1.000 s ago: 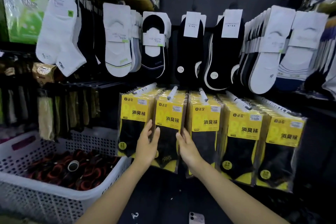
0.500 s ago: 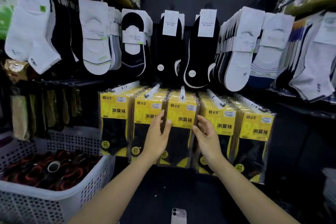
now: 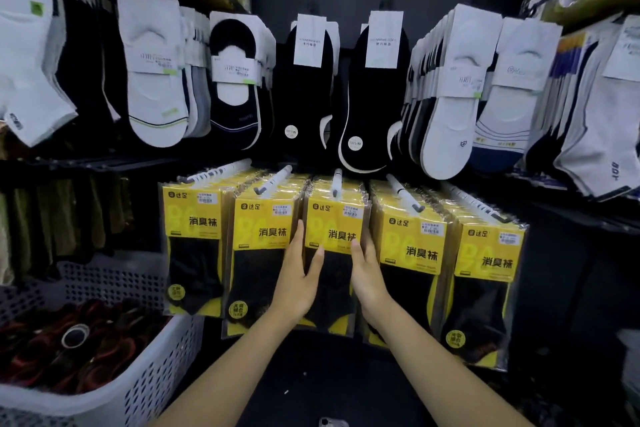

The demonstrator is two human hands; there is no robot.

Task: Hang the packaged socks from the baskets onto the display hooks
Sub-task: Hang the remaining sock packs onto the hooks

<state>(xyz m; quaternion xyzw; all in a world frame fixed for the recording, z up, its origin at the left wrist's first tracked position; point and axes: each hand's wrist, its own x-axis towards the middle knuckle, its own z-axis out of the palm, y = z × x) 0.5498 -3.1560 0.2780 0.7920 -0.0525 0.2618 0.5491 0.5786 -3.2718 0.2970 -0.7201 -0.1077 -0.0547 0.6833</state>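
The left hand and right hand pressed straight fingers against opposite side edges of the middle sock-pack stack hanging on its hook.

The left hand and right hand press straight fingers against either side of the middle sock pack, 3rd of 5 rows.

Five sock-pack stacks on hooks below hanging socks, basket lower left
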